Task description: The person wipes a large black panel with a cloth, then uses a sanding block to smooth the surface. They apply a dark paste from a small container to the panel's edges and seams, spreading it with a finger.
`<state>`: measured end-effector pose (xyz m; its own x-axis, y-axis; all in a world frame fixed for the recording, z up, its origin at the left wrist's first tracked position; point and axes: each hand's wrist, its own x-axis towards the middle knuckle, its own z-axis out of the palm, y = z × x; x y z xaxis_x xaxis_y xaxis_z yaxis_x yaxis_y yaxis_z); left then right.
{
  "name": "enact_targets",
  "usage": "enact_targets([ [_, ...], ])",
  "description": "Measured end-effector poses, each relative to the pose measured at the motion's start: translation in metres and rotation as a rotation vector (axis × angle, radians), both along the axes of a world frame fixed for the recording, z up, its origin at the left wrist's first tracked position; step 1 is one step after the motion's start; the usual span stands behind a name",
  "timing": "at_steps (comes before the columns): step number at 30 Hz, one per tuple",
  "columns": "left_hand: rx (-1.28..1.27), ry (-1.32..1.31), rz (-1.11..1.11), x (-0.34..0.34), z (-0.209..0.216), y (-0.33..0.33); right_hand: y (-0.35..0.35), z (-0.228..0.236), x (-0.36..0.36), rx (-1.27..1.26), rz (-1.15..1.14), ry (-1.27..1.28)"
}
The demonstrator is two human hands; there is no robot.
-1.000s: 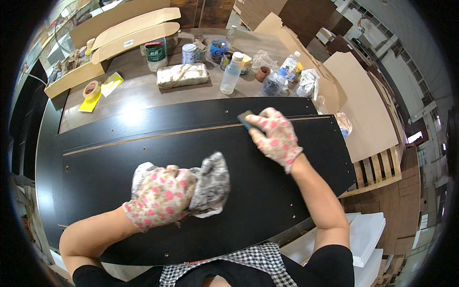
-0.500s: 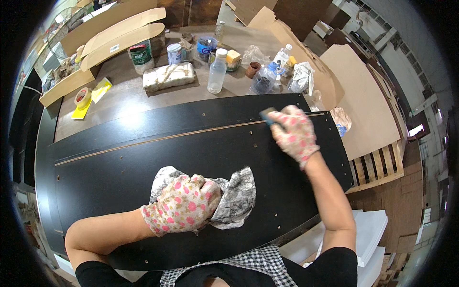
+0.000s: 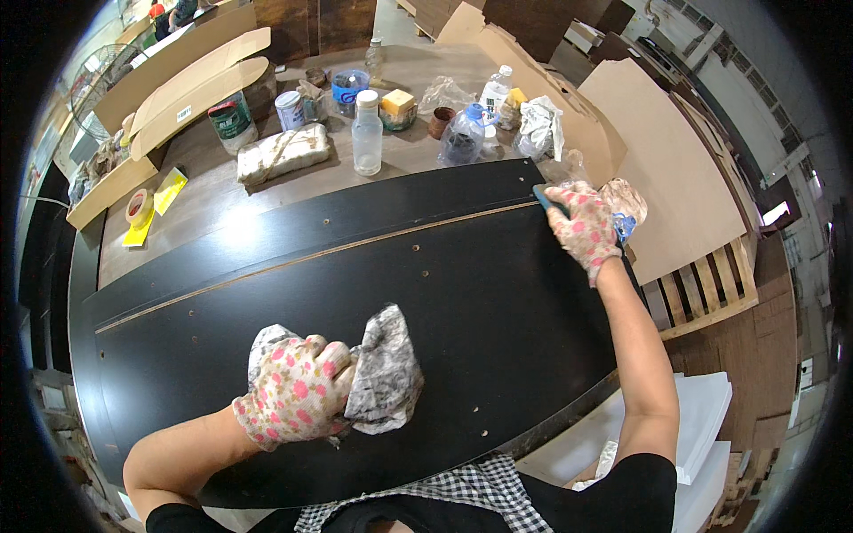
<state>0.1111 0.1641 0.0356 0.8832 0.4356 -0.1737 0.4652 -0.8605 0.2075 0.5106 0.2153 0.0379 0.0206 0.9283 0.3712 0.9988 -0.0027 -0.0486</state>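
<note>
A long black panel (image 3: pixel 373 329) with small drilled holes lies in front of me, a pale groove (image 3: pixel 338 255) running along its length. My left hand (image 3: pixel 298 391), in a flowered glove, grips a crumpled white rag (image 3: pixel 388 373) smudged with black, low over the panel's near left part. My right hand (image 3: pixel 584 226), gloved alike, reaches to the panel's far right end. Between its thumb and fingers is a small flat blue block (image 3: pixel 545 197), at the groove's right end. The glove hides most of this block, and its exact kind cannot be made out.
Behind the panel, the brown table holds a clear bottle (image 3: pixel 367 138), a wrapped bundle (image 3: pixel 283 154), a green can (image 3: pixel 233 123), a blue-capped container (image 3: pixel 464 138) and a tape roll (image 3: pixel 139 207). Cardboard (image 3: pixel 666 169) stands at the right, above a slatted wooden pallet (image 3: pixel 711 289).
My right hand has moved right with the blue block, along the groove to its end. My left hand still holds the rag. The whole view has shifted slightly.
</note>
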Motion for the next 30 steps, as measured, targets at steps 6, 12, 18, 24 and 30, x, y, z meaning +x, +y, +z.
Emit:
enact_targets([
  [6, 0.046, -0.155, -0.156, 0.076, -0.004, 0.004, 0.003, -0.033, -0.024, 0.107, 0.546, 0.206],
  [12, -0.017, -0.083, -0.134, 0.086, -0.001, 0.001, 0.009, -0.019, 0.126, 0.046, -0.070, 0.035],
  [18, -0.021, -0.073, -0.179, 0.091, 0.001, 0.004, 0.001, 0.005, 0.145, -0.084, -0.316, -0.098],
  [24, -0.122, -0.026, -0.210, 0.092, 0.007, 0.007, 0.004, -0.009, 0.039, 0.135, 0.191, 0.040],
  [30, -0.075, 0.033, -0.229, 0.089, 0.007, 0.005, 0.028, -0.030, -0.133, 0.087, 0.744, 0.226],
])
